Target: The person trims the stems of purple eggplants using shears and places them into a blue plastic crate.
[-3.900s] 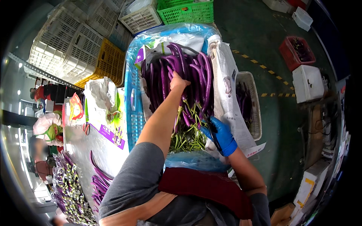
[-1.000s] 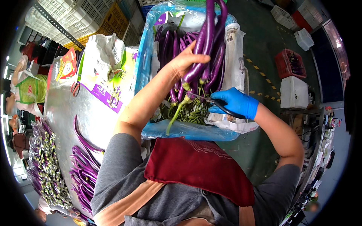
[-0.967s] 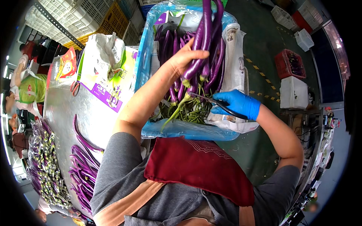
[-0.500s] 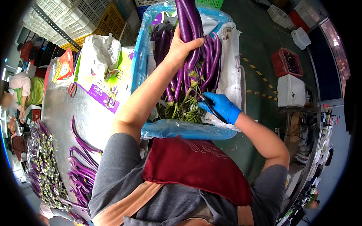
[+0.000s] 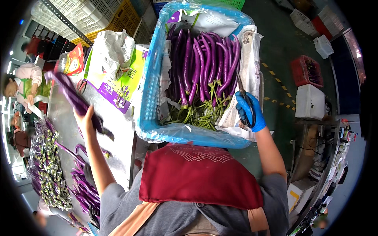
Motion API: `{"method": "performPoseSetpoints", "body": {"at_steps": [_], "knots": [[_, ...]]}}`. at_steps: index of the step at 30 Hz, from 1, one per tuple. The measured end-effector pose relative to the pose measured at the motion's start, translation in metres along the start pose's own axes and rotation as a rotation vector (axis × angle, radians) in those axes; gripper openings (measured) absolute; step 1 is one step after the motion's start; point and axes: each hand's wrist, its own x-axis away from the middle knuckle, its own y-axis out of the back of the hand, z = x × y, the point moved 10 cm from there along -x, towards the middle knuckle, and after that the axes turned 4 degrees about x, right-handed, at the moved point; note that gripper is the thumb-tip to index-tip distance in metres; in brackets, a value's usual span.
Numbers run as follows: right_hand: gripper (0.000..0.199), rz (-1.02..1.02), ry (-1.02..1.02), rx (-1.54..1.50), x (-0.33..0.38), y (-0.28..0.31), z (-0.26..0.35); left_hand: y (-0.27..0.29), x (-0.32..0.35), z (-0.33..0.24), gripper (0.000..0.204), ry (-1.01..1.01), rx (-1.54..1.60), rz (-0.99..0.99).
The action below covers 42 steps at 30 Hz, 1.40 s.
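Over the metal table on the left, my bare left hand [image 5: 84, 118] is closed around long purple eggplants [image 5: 74, 95], somewhat smeared by motion; how many it holds I cannot tell. In my blue-gloved right hand [image 5: 255, 114] is a pair of black-handled scissors [image 5: 241, 88], blades pointing away from me, at the right side of the blue basket [image 5: 145, 103]. Inside this plastic-lined basket, many eggplants [image 5: 202, 65] lie side by side with their green stem ends toward me. Cut green stems [image 5: 202, 118] are heaped at its near end.
Loose eggplants [image 5: 84, 188] and bagged eggplants [image 5: 49, 173] lie on the near left of the metal table [image 5: 118, 145]. Crumpled paper [image 5: 112, 53] rests on a green and purple sheet. Stacked crates [image 5: 84, 17] stand behind. Across the aisle are a red crate [image 5: 301, 80] and a white box [image 5: 310, 101].
My left hand has swung from above the basket leftward over the table with the eggplants. My right hand has drawn the scissors away from the stems to the basket's right side.
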Motion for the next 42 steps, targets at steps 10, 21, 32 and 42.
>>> {"method": "performPoseSetpoints", "body": {"at_steps": [10,21,32,42], "knots": [[0.02,-0.03,0.098,-0.022,-0.018,0.006,0.002,0.181,0.122,0.099,0.094,0.659,-1.45,-0.27],[0.017,-0.026,0.155,-0.001,-0.025,0.001,-0.003,0.013,0.022,0.01,0.041,0.093,-0.677,0.114],[0.032,-0.015,0.295,-0.149,-0.028,0.011,-0.01,-0.381,0.131,0.133,0.072,0.185,-0.975,0.737],[0.033,0.061,0.221,-0.439,-0.042,0.004,-0.028,-0.405,0.112,0.12,0.083,0.359,-0.644,0.46]]}}
